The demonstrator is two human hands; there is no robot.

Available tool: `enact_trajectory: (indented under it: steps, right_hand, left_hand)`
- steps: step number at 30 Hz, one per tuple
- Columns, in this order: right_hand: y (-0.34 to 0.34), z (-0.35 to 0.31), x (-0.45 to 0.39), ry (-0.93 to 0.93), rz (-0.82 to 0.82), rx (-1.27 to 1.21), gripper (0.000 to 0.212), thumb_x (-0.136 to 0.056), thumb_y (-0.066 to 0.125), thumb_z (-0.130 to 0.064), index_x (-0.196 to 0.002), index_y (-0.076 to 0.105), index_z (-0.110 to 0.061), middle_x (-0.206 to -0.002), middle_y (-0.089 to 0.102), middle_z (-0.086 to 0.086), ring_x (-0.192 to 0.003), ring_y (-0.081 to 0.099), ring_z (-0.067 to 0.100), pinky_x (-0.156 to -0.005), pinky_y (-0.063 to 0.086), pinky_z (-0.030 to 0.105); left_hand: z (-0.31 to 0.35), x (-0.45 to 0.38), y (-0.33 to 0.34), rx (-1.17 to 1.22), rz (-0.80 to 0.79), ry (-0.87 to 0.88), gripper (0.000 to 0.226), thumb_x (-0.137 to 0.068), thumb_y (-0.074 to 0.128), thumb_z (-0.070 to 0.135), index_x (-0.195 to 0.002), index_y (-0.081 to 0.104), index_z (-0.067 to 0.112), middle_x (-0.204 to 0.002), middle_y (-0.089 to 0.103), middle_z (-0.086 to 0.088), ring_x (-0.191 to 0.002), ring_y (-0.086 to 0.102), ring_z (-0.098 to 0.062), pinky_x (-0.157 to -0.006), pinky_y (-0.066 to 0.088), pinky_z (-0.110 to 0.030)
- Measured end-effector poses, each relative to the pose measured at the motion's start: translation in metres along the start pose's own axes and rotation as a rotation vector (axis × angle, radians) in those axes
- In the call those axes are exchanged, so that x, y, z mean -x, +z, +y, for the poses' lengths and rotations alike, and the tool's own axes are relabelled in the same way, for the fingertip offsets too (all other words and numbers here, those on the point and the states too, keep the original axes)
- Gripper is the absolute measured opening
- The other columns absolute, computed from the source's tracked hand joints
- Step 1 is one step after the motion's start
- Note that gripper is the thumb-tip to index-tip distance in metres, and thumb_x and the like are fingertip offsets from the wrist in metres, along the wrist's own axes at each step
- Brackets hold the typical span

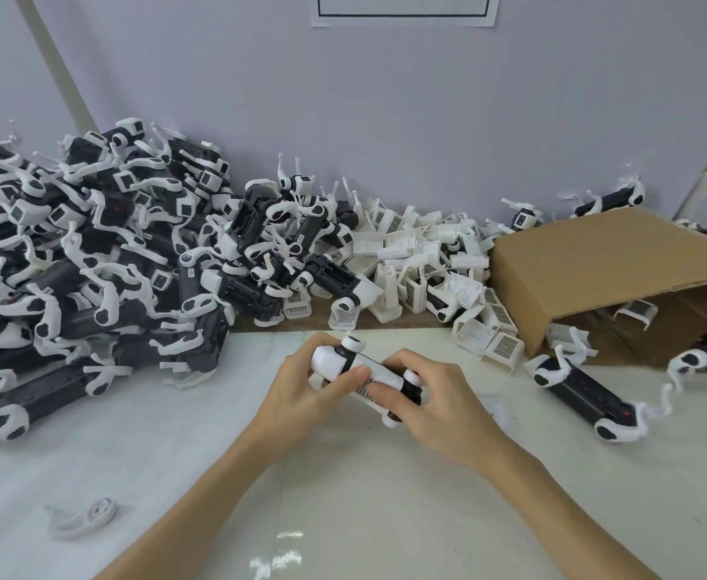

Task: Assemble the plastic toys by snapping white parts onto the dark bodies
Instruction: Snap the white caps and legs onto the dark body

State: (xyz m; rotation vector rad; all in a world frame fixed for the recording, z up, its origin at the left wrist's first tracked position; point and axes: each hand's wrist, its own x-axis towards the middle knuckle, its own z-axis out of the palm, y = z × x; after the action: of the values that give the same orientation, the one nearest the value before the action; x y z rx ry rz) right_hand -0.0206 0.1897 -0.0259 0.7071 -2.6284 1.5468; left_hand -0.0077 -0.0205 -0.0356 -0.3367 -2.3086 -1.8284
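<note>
The toy (364, 376) was held just above the white table (176, 454), front and centre — gripped by both hands, left hand (301, 391) curled round its white end, right hand (431, 395) pinching the other. Finished toys (92, 253) were piled left, white parts (418, 261) heaped behind, a cardboard box (602, 261) tipped over at right.

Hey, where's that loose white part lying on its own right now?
The lone white part lies at the head view's lower left on the white mat, apart from the toy pile, left of the left forearm.
</note>
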Motion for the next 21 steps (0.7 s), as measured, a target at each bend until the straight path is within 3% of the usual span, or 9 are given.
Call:
enact_trajectory:
  steps: [3, 5, 7, 9, 12, 14, 17, 19, 21]
  right_hand:
    - [0.004, -0.001, -0.001, 0.022, 0.037, -0.083, 0.011, -0.1, 0.067, -0.041, -0.104, 0.069, -0.031, -0.076, 0.072, -0.005, -0.074, 0.071, 0.006, -0.071, 0.048, 0.016]
    - [0.005, 0.0, -0.002, 0.062, 0.079, -0.159, 0.012, -0.102, 0.063, -0.039, -0.109, 0.064, -0.029, -0.073, 0.067, -0.005, -0.069, 0.063, 0.007, -0.067, 0.045, 0.016]
    - [0.002, 0.001, -0.003, 0.147, 0.091, -0.293, 0.014, -0.106, 0.057, -0.036, -0.106, 0.063, -0.023, -0.072, 0.065, 0.003, -0.067, 0.059, 0.011, -0.063, 0.044, 0.021]
    - [-0.003, 0.001, -0.005, 0.268, 0.072, -0.451, 0.021, -0.108, 0.053, -0.032, -0.102, 0.065, -0.016, -0.078, 0.069, 0.005, -0.068, 0.065, 0.016, -0.059, 0.049, 0.024]
    - [-0.008, 0.001, -0.007, 0.35, 0.006, -0.576, 0.039, -0.108, 0.048, -0.041, -0.107, 0.068, -0.008, -0.087, 0.073, 0.009, -0.074, 0.071, 0.023, -0.068, 0.056, 0.037]
    - [-0.009, 0.005, -0.006, 0.224, -0.017, -0.463, 0.042, -0.106, 0.049, -0.049, -0.116, 0.07, -0.014, -0.098, 0.076, 0.001, -0.09, 0.073, 0.017, -0.084, 0.059, 0.044]
    - [-0.005, 0.007, 0.0, -0.042, -0.045, -0.076, 0.035, -0.099, 0.067, -0.04, -0.133, 0.067, -0.028, -0.116, 0.071, -0.022, -0.111, 0.068, 0.004, -0.093, 0.059, 0.037]
    - [0.002, 0.008, 0.0, -0.102, -0.007, 0.191, 0.052, -0.094, 0.077, -0.032, -0.143, 0.061, -0.029, -0.134, 0.066, -0.017, -0.123, 0.062, 0.008, -0.104, 0.051, 0.035]
    - [0.006, 0.004, -0.001, -0.114, 0.089, 0.286, 0.054, -0.092, 0.079, -0.028, -0.143, 0.062, -0.03, -0.133, 0.067, -0.015, -0.12, 0.061, 0.014, -0.103, 0.049, 0.034]
  left_hand:
    - [-0.001, 0.0, 0.007, 0.031, 0.136, -0.064, 0.031, -0.094, 0.074, 0.051, -0.093, 0.07, 0.02, -0.086, 0.07, -0.004, -0.077, 0.062, -0.009, -0.072, 0.049, -0.025]
    - [-0.002, 0.003, 0.012, -0.038, 0.186, -0.015, 0.044, -0.092, 0.064, 0.066, -0.101, 0.067, 0.023, -0.087, 0.069, 0.001, -0.077, 0.061, -0.006, -0.071, 0.049, -0.028]
    - [-0.006, 0.006, 0.012, -0.119, 0.124, 0.08, 0.046, -0.092, 0.061, 0.066, -0.123, 0.058, 0.032, -0.104, 0.068, 0.009, -0.093, 0.065, -0.009, -0.079, 0.054, -0.031]
    - [-0.006, 0.008, 0.009, -0.07, -0.049, 0.091, 0.052, -0.095, 0.064, 0.059, -0.14, 0.049, 0.038, -0.121, 0.066, 0.01, -0.106, 0.066, -0.014, -0.086, 0.057, -0.032]
    - [-0.002, 0.006, 0.012, 0.105, -0.098, 0.064, 0.048, -0.092, 0.074, 0.047, -0.132, 0.057, 0.025, -0.096, 0.067, -0.006, -0.082, 0.067, -0.019, -0.068, 0.054, -0.03]
    - [0.001, 0.003, 0.016, 0.169, 0.006, 0.022, 0.043, -0.09, 0.079, 0.043, -0.117, 0.06, 0.016, -0.088, 0.06, -0.023, -0.072, 0.064, -0.03, -0.062, 0.053, -0.039]
    - [0.0, 0.0, 0.018, 0.205, 0.124, -0.046, 0.036, -0.093, 0.082, 0.039, -0.1, 0.059, 0.011, -0.082, 0.058, -0.031, -0.066, 0.061, -0.033, -0.057, 0.053, -0.043]
    - [0.0, 0.0, 0.018, 0.198, 0.15, -0.057, 0.036, -0.092, 0.079, 0.039, -0.098, 0.058, 0.01, -0.081, 0.059, -0.032, -0.064, 0.059, -0.033, -0.057, 0.053, -0.048]
    - [-0.002, 0.0, 0.018, 0.136, 0.165, -0.031, 0.033, -0.095, 0.078, 0.037, -0.1, 0.059, 0.011, -0.078, 0.061, -0.028, -0.061, 0.058, -0.033, -0.055, 0.052, -0.054]
